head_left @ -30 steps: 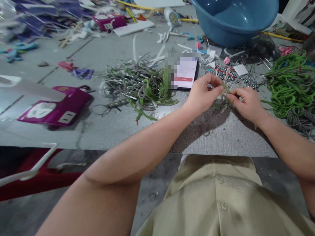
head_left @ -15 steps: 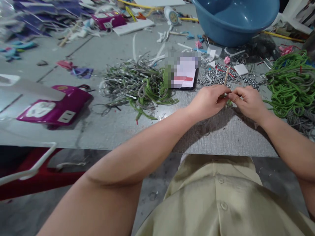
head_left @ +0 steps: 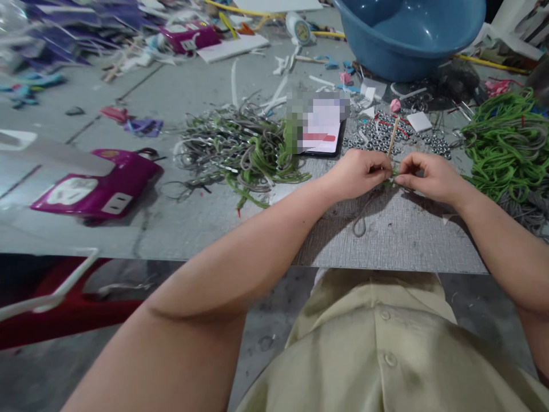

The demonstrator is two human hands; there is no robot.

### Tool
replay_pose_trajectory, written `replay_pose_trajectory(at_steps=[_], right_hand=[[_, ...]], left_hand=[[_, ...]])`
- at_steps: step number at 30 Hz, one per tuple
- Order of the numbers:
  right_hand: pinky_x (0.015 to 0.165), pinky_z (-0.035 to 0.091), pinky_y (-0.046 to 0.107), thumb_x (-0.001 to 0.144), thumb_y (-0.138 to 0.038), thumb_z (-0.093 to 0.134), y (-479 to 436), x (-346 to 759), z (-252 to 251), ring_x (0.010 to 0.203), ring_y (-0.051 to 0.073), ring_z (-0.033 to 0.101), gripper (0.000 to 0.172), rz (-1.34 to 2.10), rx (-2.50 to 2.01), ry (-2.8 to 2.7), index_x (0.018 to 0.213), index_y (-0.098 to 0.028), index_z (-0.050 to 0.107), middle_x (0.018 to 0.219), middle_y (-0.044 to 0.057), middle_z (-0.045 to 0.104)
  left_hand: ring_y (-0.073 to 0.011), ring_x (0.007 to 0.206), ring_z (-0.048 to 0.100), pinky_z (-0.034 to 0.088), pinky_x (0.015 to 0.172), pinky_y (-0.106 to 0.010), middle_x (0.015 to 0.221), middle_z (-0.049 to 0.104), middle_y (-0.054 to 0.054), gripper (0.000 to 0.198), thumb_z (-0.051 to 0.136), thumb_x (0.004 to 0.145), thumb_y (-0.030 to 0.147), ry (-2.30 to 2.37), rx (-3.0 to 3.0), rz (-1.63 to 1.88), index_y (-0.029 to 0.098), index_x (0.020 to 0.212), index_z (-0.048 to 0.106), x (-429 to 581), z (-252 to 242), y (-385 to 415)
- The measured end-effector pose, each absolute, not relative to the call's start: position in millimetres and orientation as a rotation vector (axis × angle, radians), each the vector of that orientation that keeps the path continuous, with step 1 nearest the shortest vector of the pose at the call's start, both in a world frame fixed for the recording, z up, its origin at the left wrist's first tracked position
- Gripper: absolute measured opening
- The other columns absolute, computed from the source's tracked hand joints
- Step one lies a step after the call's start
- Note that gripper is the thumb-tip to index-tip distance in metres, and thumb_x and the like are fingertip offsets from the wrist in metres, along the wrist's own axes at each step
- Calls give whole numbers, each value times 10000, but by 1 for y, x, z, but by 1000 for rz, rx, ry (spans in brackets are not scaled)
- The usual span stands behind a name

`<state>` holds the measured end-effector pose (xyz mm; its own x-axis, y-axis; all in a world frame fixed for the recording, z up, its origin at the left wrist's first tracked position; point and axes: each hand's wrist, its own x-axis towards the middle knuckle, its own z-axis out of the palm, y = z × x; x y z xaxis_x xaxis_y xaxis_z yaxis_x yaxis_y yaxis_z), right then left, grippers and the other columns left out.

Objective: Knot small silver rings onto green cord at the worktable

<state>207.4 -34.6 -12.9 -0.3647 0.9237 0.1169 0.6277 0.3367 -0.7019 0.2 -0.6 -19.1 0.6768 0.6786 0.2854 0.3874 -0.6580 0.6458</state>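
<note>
My left hand [head_left: 363,174] is closed in a pinch above the near part of the table. A thin grey cord [head_left: 359,226] trails from beneath it and ends in a loop on the tabletop. Facing it, my right hand [head_left: 425,176] also has thumb and fingers pressed together; what they pinch is too small to name. A bit of green shows between the two hands, which are slightly apart. A thin wooden stick [head_left: 393,137] rises just behind the left fingertips. Beyond the hands lies a spread of small metal rings [head_left: 373,136].
Left of my hands lie a phone [head_left: 321,129] and a heap of green and grey cords with metal pieces [head_left: 240,143]. More green cords [head_left: 508,146] are piled at right. A blue basin [head_left: 412,48] stands behind; a purple machine [head_left: 103,183] is at far left.
My hands have parted slightly, the right one moving a little rightward. The grey cord's loop beneath the left hand now shows more clearly.
</note>
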Motion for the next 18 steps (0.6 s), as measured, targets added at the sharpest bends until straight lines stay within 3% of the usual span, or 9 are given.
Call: replay_pose_trajectory(at_steps=[9,18], right_hand=[[683,343,307,773,-281,688,-35,204,-13,673,159,513,111,479,-1398,-2435,852,-205,667,707,-1,603],[665,383,310,760,-300,684,-35,206,-11,682,158,528,181,615,-1436,-2315,909,-199,663,790,21,633]], left_hand=[[-88,651,563,398,646,-210,700,672,13,163,546,793,150,799,2402,519,156,784,708,-2,-18,4],[-100,702,602,427,679,-219,753,708,-4,158,563,805,169,778,2368,466,155,807,721,-4,-18,7]])
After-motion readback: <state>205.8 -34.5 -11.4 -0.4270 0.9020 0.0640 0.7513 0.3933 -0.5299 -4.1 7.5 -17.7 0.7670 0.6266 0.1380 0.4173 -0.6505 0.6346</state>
